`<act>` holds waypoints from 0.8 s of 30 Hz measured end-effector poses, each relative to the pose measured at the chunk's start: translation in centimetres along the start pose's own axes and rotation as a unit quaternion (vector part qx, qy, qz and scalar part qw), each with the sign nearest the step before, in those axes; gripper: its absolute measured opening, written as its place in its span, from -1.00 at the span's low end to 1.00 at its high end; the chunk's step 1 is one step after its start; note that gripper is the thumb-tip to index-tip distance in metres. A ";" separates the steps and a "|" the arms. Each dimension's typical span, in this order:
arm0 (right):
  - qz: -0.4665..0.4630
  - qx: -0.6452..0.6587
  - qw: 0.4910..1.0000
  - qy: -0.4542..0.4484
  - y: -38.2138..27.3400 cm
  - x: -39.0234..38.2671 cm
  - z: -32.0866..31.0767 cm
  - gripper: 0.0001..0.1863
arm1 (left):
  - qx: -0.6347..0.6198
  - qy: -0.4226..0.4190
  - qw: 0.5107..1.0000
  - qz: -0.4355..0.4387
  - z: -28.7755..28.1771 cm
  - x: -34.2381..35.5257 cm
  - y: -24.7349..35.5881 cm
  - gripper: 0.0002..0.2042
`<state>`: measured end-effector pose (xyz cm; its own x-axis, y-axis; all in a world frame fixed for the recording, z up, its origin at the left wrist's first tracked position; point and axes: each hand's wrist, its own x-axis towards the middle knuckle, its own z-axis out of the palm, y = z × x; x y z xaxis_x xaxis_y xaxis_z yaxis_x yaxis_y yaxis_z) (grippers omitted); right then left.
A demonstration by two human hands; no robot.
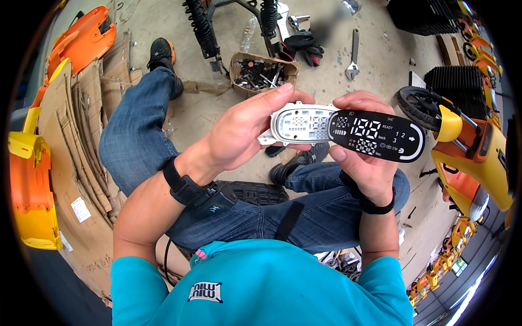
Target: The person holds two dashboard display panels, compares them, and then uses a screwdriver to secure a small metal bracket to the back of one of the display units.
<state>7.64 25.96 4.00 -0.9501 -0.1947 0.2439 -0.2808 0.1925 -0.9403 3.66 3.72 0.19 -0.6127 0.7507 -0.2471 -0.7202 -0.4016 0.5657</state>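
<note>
My left hand (242,133) grips a white oval display housing (302,125) with a pale screen, fingers wrapped over its top and left end. My right hand (364,165) holds a black glossy display cover (378,136) printed with white digits and symbols. The black cover overlaps the right end of the white housing, and the two parts touch. Both are held above my lap as I sit on the concrete floor in jeans.
A cardboard box of bolts and small parts (263,70) sits ahead, with black gloves (304,46), a wrench (353,54) and shock springs (204,27) beyond. A yellow and orange scooter (473,152) stands at right. Flattened cardboard (76,146) and orange-yellow panels (30,190) lie at left.
</note>
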 end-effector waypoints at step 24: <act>-0.046 0.006 0.999 -0.027 0.2 -0.2 1.6 -0.35 | -0.022 -0.031 0.999 0.027 -0.4 -0.1 -0.4 -0.49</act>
<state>8.01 24.47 3.40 -0.9114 -0.2630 0.3164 -0.3647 0.1604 -0.9172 3.89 3.62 -0.37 -0.6310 0.7577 -0.1666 -0.7004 -0.4641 0.5422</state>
